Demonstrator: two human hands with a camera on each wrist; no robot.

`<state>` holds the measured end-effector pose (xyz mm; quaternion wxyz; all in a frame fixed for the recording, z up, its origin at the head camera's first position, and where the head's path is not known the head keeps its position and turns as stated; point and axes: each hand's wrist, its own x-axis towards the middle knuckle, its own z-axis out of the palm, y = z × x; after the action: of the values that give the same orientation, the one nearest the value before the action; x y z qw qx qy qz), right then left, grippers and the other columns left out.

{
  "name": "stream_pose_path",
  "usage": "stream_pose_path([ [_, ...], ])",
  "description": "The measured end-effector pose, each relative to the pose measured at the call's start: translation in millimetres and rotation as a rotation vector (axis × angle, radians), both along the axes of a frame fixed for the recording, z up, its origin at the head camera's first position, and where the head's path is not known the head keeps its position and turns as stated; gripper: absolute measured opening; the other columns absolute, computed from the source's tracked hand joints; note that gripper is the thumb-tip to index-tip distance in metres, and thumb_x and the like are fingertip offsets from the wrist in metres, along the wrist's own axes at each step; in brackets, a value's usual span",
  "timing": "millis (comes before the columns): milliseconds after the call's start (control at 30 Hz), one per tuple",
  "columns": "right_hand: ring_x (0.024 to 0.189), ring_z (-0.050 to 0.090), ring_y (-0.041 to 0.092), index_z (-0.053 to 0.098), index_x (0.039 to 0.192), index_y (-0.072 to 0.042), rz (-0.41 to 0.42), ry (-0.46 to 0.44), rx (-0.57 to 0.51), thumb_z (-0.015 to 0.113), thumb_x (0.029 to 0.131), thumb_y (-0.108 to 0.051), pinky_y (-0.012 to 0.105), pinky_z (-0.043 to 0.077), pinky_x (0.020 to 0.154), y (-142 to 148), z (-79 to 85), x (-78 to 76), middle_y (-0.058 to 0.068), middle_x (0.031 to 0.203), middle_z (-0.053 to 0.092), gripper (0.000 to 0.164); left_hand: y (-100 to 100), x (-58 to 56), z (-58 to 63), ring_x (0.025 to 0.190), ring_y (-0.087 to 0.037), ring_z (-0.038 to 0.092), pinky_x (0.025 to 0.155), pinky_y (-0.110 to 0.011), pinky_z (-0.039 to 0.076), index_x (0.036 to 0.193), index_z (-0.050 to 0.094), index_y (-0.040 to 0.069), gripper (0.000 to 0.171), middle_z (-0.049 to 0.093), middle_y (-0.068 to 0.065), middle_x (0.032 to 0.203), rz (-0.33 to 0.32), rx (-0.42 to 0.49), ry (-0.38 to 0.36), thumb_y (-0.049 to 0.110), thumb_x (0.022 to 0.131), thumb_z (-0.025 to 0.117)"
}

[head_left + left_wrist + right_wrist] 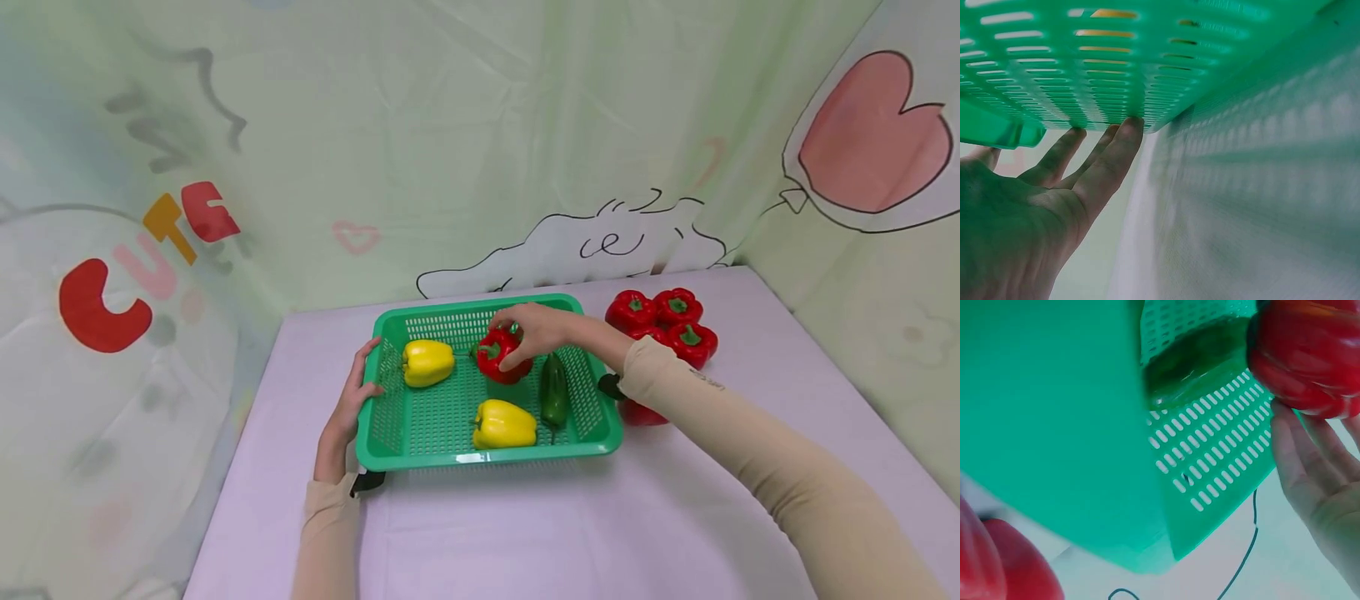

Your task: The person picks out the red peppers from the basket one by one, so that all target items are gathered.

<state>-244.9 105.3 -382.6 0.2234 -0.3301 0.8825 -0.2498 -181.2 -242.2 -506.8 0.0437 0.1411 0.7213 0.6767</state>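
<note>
My right hand (534,327) holds a red bell pepper (501,367) over the back middle of a green plastic basket (480,458). In the right wrist view, the fingers lie against the underside of that red pepper (1310,356). My left hand (352,400) grips the basket's left rim, thumb over the edge. The left wrist view shows its fingers (1110,159) against the slotted outer wall. Inside the basket lie a yellow bell pepper (428,363) at left, another yellow bell pepper (506,425) at the front and a long green pepper (553,392) at right. Whatever lies behind the held pepper is partly hidden.
Several red bell peppers (677,307) cluster on the table right of the basket, some partly covered by the right forearm. A pale cloth (480,533) covers the table. Printed curtains (480,150) hang close behind and at the sides.
</note>
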Motion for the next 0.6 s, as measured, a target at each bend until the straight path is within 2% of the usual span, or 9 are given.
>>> stream_pose_path([
  [133, 0.113, 0.057, 0.034, 0.053, 0.135, -0.005, -0.047, 0.013, -0.054, 0.078, 0.081, -0.029, 0.037, 0.054, 0.079, 5, -0.6, -0.9, 0.018, 0.130, 0.057, 0.064, -1, -0.2, -0.9, 0.131, -0.040, 0.031, 0.092, -0.036, 0.042, 0.157, 0.016, 0.015, 0.081, 0.012, -0.016, 0.161, -0.007, 0.004, 0.003, -0.001, 0.081, 0.040],
  [400, 0.114, 0.057, 0.036, 0.049, 0.143, -0.007, -0.091, 0.049, -0.153, 0.077, 0.082, -0.029, 0.038, 0.054, 0.080, 20, -1.3, 0.9, 0.016, 0.133, 0.057, 0.071, 0, 0.5, 0.1, 0.132, -0.040, 0.030, 0.095, -0.044, 0.038, 0.157, 0.016, 0.016, 0.083, 0.012, -0.015, 0.161, 0.002, -0.005, -0.011, 0.000, 0.080, 0.042],
  [600, 0.111, 0.058, 0.036, 0.052, 0.140, -0.004, -0.128, 0.014, -0.252, 0.078, 0.083, -0.024, 0.038, 0.055, 0.081, 31, -4.0, 4.0, 0.016, 0.132, 0.058, 0.066, 0, 0.8, -0.3, 0.133, -0.039, 0.029, 0.094, -0.043, 0.038, 0.157, 0.015, 0.015, 0.082, 0.011, -0.016, 0.161, -0.006, -0.003, 0.004, -0.001, 0.081, 0.041],
])
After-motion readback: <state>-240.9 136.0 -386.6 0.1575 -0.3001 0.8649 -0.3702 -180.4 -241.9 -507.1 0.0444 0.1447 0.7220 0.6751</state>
